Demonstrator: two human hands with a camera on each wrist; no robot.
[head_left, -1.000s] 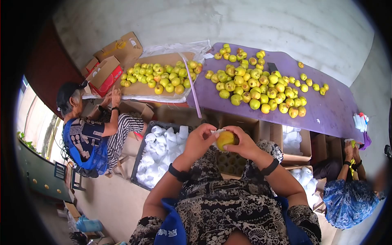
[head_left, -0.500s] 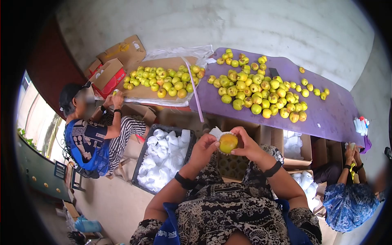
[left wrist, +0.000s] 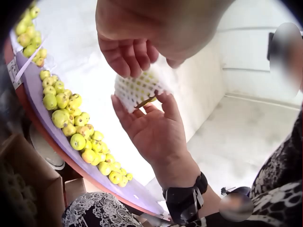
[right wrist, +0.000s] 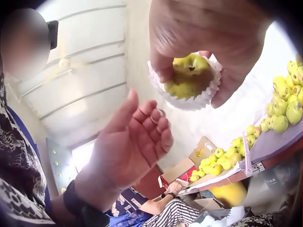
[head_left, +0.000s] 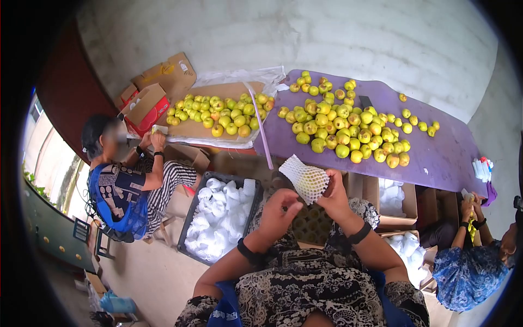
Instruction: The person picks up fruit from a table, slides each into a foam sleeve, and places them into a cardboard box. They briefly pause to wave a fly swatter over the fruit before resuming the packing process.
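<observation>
A yellow-green apple with a brownish patch sits inside a white foam net sleeve. My right hand holds the sleeved apple from its right side, thumb and fingers spread round its lower end. In the right wrist view the apple's dimpled end shows through the sleeve's scalloped opening. The sleeve's narrower end points up and left in the head view. Just left of the apple, my left hand is off it, fingers loosely curled and holding nothing; a ring shows in the right wrist view.
Many apples lie on a purple-covered table, more on a cardboard-covered one to the left. A black crate of foam sleeves stands left of my knees. An open box of apples is below my hands. People sit on both sides.
The apple was bare on its near side, pinched with the sleeve in both hands; now the sleeve covers it. The left hand has let go and drawn slightly away.
</observation>
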